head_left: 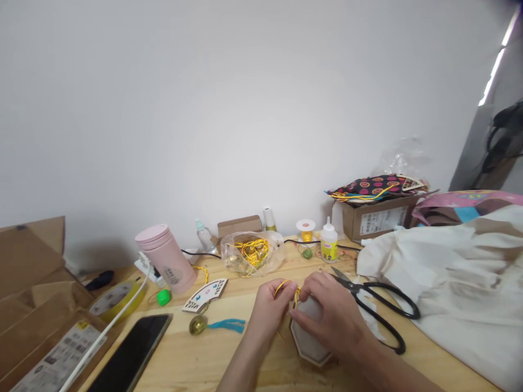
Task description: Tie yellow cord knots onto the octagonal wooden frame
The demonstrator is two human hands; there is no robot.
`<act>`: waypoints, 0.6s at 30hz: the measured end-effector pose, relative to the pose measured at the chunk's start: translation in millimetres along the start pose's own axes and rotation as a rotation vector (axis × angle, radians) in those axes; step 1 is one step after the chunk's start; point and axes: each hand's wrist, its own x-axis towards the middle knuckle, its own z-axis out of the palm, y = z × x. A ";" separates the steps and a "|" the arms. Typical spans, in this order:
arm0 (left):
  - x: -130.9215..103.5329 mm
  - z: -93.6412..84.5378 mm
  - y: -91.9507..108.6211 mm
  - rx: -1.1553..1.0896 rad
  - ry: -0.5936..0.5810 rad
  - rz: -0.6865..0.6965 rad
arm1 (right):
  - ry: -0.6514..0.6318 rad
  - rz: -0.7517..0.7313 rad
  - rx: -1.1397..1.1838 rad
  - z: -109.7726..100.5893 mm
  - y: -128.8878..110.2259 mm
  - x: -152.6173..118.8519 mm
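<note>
My left hand point(275, 305) pinches a thin yellow cord point(297, 296), part of which loops above its fingers. From the right, my right hand point(333, 310) closes its fingertips on the same cord near a small knot or loop. Under my right hand lies a pale octagonal piece with a wooden rim point(309, 348), partly covered by the palm. Whether the cord is fastened to this piece cannot be made out. Black-handled scissors point(378, 305) lie partly open just right of my right hand. Left of my hands is a brass bell with a blue tassel point(199, 325).
A fan-shaped plaque point(206, 295), phone point(131, 351) and pink tumbler point(167, 256) stand or lie on the left. Behind are a bag of yellow cords point(253, 253), a glue bottle point(329, 242) and a cord spool point(306, 231). White cloth point(461, 294) covers the right side.
</note>
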 end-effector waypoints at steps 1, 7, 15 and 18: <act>-0.1 0.4 0.6 -0.001 0.001 0.000 | 0.008 0.000 -0.036 0.9 -0.7 -0.2; 0.2 2.9 2.3 -0.003 -0.002 -0.006 | 0.089 -0.049 -0.154 7.5 1.2 -0.8; 1.0 2.7 -1.6 0.002 0.022 -0.036 | 0.071 0.033 0.015 -0.4 4.8 2.1; 0.9 2.2 -1.1 -0.022 0.022 -0.038 | 0.060 0.173 0.167 -1.7 9.6 3.4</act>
